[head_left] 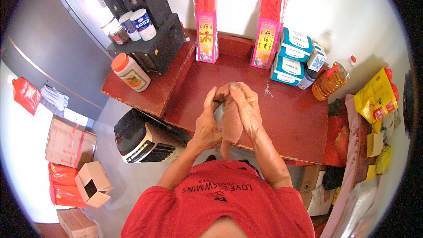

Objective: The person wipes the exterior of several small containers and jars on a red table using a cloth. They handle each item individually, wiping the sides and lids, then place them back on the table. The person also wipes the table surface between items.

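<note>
Both my hands are raised close together above the front part of the red table. My left hand curls around a pale, rounded object, mostly covered, so its kind cannot be made out. In my right hand is a brown cloth, pressed against that object with the thumb on top. One end of the cloth hangs down toward my red shirt.
Two packs of red incense sticks lean on the back wall. Blue-white boxes and an oil bottle stand at the right. At left are a white jar with an orange lid, black speakers and cans.
</note>
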The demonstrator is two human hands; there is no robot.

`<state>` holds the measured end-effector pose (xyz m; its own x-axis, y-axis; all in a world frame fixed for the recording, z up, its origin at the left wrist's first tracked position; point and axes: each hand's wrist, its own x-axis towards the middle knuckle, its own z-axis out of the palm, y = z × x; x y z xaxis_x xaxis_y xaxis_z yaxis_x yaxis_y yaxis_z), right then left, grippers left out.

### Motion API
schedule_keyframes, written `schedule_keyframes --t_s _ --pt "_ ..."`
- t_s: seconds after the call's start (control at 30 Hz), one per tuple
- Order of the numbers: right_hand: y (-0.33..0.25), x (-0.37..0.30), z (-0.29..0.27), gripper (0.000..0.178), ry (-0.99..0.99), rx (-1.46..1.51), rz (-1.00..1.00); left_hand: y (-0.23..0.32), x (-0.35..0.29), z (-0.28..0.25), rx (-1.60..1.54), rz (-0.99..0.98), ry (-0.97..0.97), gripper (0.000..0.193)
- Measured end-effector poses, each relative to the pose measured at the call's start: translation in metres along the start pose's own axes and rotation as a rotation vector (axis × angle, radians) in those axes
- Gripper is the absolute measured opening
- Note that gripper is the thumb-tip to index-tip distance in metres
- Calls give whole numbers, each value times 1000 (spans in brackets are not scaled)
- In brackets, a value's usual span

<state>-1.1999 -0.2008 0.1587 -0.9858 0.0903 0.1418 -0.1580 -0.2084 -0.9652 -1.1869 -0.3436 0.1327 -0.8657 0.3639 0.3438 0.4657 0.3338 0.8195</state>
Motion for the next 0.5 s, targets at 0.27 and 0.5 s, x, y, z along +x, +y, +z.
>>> schedule_keyframes --t_s 0.27,0.5 --pt "25 -13 5 31 285 296 -152 -2 19 10 -762 -137 16 92" --pt "22 -37 0 25 352 267 -186 -16 27 24 -924 -107 -45 56"
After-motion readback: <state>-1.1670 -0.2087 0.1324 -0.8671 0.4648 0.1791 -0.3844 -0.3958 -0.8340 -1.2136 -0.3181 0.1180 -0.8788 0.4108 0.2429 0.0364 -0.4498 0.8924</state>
